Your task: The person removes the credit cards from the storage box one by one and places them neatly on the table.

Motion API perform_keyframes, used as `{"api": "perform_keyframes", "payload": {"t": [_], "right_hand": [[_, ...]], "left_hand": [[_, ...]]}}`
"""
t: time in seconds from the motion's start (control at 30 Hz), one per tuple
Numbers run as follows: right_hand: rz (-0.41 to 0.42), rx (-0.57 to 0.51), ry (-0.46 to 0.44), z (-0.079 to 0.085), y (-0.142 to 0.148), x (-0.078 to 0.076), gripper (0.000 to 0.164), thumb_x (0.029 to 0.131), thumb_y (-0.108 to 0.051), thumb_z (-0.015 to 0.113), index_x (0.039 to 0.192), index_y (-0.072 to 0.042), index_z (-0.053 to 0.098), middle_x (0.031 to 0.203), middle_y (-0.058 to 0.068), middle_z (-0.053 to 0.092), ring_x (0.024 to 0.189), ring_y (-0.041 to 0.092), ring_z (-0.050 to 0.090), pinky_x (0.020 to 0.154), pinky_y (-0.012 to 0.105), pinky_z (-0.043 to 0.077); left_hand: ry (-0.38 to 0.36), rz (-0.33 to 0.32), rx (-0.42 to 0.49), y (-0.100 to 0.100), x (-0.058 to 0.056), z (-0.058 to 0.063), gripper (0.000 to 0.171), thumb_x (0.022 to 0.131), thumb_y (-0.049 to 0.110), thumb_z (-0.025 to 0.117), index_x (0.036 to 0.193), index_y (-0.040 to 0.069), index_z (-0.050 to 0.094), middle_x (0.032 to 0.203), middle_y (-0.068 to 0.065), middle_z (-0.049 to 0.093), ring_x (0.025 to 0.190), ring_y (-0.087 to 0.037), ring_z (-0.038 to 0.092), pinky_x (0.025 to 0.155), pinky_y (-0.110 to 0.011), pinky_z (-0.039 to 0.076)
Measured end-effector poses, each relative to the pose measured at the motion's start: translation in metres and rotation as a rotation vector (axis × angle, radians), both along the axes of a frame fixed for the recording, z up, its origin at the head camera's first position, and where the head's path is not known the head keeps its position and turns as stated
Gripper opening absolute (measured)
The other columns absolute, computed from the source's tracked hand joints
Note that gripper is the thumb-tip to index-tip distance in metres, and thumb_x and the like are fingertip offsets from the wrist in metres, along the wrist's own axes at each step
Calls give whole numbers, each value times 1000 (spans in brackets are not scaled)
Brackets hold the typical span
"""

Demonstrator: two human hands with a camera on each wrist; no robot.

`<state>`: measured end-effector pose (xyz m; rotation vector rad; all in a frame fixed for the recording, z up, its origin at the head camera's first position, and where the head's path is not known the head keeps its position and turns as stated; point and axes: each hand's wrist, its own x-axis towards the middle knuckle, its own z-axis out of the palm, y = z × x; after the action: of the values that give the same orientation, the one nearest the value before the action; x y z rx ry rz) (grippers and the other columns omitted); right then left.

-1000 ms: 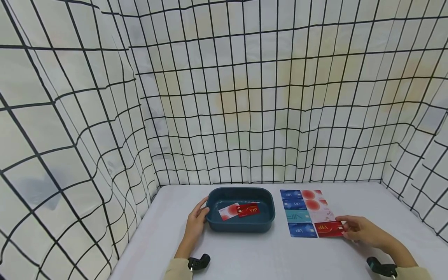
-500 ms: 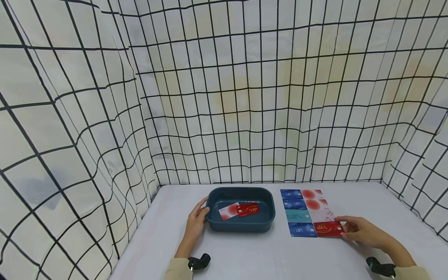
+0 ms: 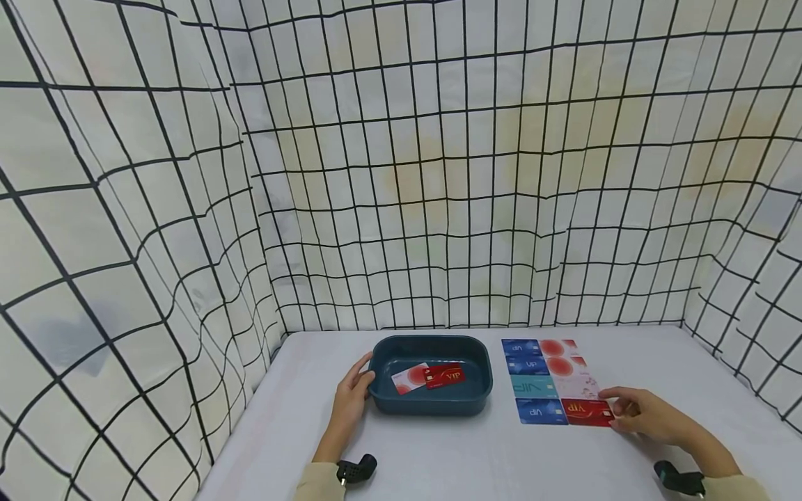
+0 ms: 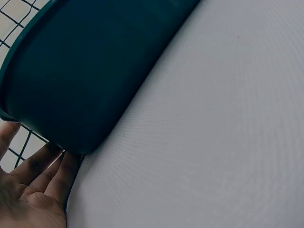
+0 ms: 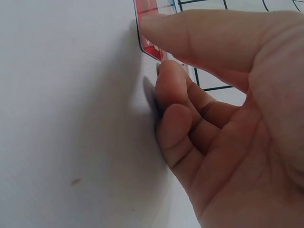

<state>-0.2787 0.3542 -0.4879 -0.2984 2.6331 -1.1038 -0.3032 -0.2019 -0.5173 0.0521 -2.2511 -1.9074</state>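
A dark teal plastic box (image 3: pixel 428 406) stands on the table, with a red VIP card (image 3: pixel 446 375) and a white card with a red pattern (image 3: pixel 409 379) lying inside. My left hand (image 3: pixel 349 396) touches the box's left end; in the left wrist view its fingers (image 4: pixel 40 164) extend against the outer wall. To the right, two columns of cards lie edge to edge. My right hand (image 3: pixel 648 416) pinches the right edge of another red VIP card (image 3: pixel 585 412) at the bottom of the right column. The thumb (image 5: pixel 190 35) covers part of that card in the right wrist view.
The left column holds blue VIP cards (image 3: pixel 541 412) and a teal VIP card (image 3: pixel 532 386). Above the pinched card lie a pale pink card (image 3: pixel 575 385) and white cards with red circles (image 3: pixel 560 366). Black-lined white cloth (image 3: pixel 451 209) rises behind the white table (image 3: pixel 438 459).
The red VIP card at my right hand has slid slightly left against the blue card, and the right hand shifted left with it. My left hand and the box have stayed in place.
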Motion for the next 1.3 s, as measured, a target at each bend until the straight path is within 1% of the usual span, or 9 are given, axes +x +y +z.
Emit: {"api": "perform_keyframes", "payload": {"t": [0.13,0.37,0.6,0.93,1.07,1.27,1.3], "right_hand": [[-13,10,10,1,-3,0,48,92,-11,72,135,4,58,100,8,57,87,21,51,68,25,49],[-18,11,19,1,-5,2,45,92,-9,71,133,5,59,98,7,55,86,20,49,67,24,47],[-30,21,29,2,-6,2,45,92,-10,72,133,4,60,98,7,55,86,20,49,66,24,46],[-46,29,23,1,-7,1,45,91,-10,73,132,3,60,97,7,55,86,20,49,66,24,46],[-40,20,27,0,-6,1,44,91,-10,72,132,4,60,97,7,55,86,21,49,66,25,46],[-55,32,21,-1,-5,0,45,90,-11,74,132,2,61,97,7,55,87,21,49,66,24,46],[-59,34,21,-2,-5,0,46,90,-11,74,132,2,61,96,7,55,87,21,49,66,24,47]], "left_hand": [[-5,0,-10,0,1,1,43,107,26,52,151,25,52,132,-17,67,115,-24,60,86,-16,49],[-8,-3,-16,0,2,1,44,108,28,52,152,25,51,136,-17,66,121,-26,61,94,-23,52],[-3,-1,-4,0,1,0,43,107,25,52,151,24,52,133,-17,67,119,-26,61,89,-19,51],[1,4,-9,0,0,0,43,107,25,52,150,25,52,133,-18,67,117,-25,61,88,-19,50],[-7,5,-7,0,1,0,43,107,26,52,151,25,52,138,-17,65,121,-25,61,92,-23,51],[-8,11,-20,2,1,0,44,108,27,51,151,25,51,139,-17,64,123,-27,61,102,-36,53],[-9,12,-23,1,1,1,44,108,27,51,151,25,51,139,-17,64,122,-26,61,101,-35,53]]}}
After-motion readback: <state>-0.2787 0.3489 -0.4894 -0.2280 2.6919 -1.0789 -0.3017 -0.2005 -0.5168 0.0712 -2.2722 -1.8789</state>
